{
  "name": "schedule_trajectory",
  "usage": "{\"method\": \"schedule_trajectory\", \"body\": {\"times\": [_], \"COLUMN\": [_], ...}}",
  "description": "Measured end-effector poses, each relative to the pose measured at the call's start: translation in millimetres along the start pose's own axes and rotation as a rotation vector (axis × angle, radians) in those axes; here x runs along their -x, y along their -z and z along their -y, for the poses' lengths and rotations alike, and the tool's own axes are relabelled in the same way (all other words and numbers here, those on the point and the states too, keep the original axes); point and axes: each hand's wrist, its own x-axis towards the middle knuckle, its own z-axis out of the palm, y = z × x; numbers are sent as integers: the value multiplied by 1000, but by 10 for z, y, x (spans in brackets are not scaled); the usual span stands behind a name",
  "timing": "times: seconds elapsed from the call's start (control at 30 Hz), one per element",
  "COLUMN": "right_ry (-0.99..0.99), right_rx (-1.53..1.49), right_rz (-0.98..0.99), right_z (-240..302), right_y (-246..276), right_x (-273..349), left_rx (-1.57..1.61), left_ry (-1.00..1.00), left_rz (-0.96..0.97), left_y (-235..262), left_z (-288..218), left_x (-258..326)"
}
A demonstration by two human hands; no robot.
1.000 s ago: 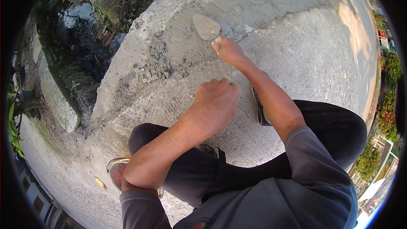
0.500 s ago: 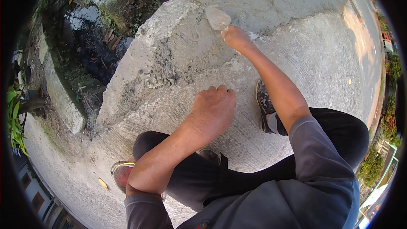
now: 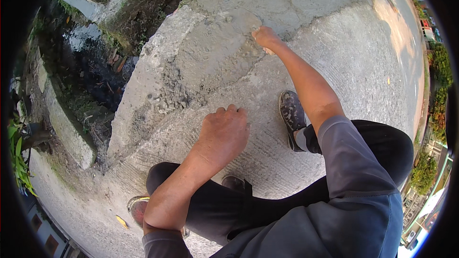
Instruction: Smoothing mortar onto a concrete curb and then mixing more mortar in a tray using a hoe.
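1. A dark ditch (image 3: 103,86) borders the concrete (image 3: 349,52).
2. Crumbled mortar (image 3: 165,96) lies near that edge.
3. Your left hand (image 3: 224,134) is above the concrete, knuckles bent; whether its fingers close fully cannot be told.
4. The trowel (image 3: 248,20) is at the wet mortar (image 3: 213,43), its blade faint.
5. Your right hand (image 3: 266,38) clamps its fingers around the trowel's handle.

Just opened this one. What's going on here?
A person crouches on rough concrete. Their right hand grips a trowel, its blade hard to make out against the wet-looking cement. The left hand is curled above the concrete; whether it holds anything is hidden. Grey lumps lie nearby, and a ditch is at the left.
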Motion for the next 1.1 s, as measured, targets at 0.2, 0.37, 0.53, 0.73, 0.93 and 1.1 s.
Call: {"method": "schedule_trajectory", "body": {"times": [0.2, 0.37, 0.53, 0.73, 0.93, 1.1], "right_ry": [-313, -301, -60, 368, 231, -15], "right_rx": [-358, -636, -482, -17, 89, -13], "right_rz": [-5, 49, 317, 455, 233, -113], "right_z": [-544, -466, 229, 616, 265, -871], "right_y": [610, 468, -437, -1092, -867, -225], "right_x": [2, 254, 1153, 1941, 1794, 1093], "left_rx": [-8, 8, 2, 17, 9, 11], "left_ry": [-2, -85, -62, -90, -59, -115], "left_rz": [-47, -49, -48, -96, -33, -114], "left_y": [-49, -32, -36, -149, -45, -44], "left_z": [-6, -78, -45, 8, -18, -63], "left_x": [128, -13, -43, -110, -55, -36]}}
